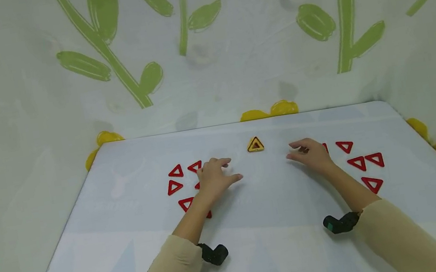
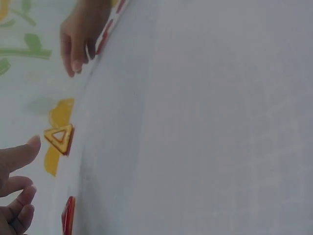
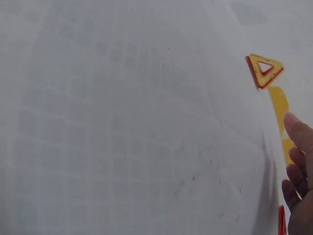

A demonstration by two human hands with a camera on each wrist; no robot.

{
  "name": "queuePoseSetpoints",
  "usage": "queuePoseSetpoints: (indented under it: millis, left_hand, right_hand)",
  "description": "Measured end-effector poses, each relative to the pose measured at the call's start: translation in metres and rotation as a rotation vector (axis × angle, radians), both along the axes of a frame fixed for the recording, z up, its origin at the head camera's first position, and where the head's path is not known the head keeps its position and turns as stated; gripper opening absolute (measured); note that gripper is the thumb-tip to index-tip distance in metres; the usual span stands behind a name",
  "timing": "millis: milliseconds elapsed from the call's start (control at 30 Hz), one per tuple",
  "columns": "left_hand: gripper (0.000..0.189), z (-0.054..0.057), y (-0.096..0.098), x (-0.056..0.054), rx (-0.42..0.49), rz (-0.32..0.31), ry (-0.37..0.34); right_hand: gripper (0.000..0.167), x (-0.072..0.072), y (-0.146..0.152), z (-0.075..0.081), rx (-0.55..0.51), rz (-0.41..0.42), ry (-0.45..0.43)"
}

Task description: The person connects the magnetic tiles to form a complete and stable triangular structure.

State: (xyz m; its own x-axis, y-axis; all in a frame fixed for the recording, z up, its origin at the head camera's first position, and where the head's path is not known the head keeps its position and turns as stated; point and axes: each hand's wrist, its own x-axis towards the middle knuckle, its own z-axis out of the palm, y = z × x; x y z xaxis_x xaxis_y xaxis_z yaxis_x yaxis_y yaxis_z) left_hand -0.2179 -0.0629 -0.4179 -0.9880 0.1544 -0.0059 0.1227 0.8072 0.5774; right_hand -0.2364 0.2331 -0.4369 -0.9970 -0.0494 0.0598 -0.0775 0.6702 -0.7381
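My left hand (image 1: 213, 178) hovers over the left side of the tabletop with thumb and fingers spread apart, partly covering a group of red triangle frames (image 1: 169, 188). Facing it, my right hand (image 1: 311, 154) has its fingers loosely bent and thumb apart, and no object shows between them. It is just left of a second group of red triangle frames (image 1: 373, 186), one of which is partly hidden behind it. Between and beyond both hands lies a yellow triangle (image 1: 256, 149). In the right wrist view a red edge shows under this yellow triangle (image 3: 258, 78).
The pale tabletop (image 1: 258, 253) ends at a back edge against a light curtain-like backdrop (image 1: 235, 81) printed with green stems and yellow flowers. Dark wrist cameras (image 1: 341, 223) stick out from both sleeves, low over the table.
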Motion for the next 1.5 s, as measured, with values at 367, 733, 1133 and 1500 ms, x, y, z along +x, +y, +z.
queuePoseSetpoints:
  millis: [367, 733, 1133, 1500]
  left_hand:
    - [0.062, 0.004, -0.034, 0.031, 0.169, 0.11, 0.058]
    - [0.058, -0.018, -0.031, 0.028, 0.088, 0.163, 0.062]
    - [0.047, -0.027, -0.024, 0.024, -0.025, 0.121, 0.115]
    - [0.045, -0.026, -0.012, 0.025, -0.092, 0.068, 0.112]
  right_hand:
    - [0.05, 0.02, 0.027, 0.003, 0.013, -0.121, 0.165]
    - [0.063, 0.024, 0.044, -0.002, 0.045, -0.213, 0.043]
    - [0.058, 0.019, 0.05, -0.006, 0.049, -0.202, -0.023]
    - [0.053, 0.019, 0.047, -0.006, 0.034, -0.21, -0.088]
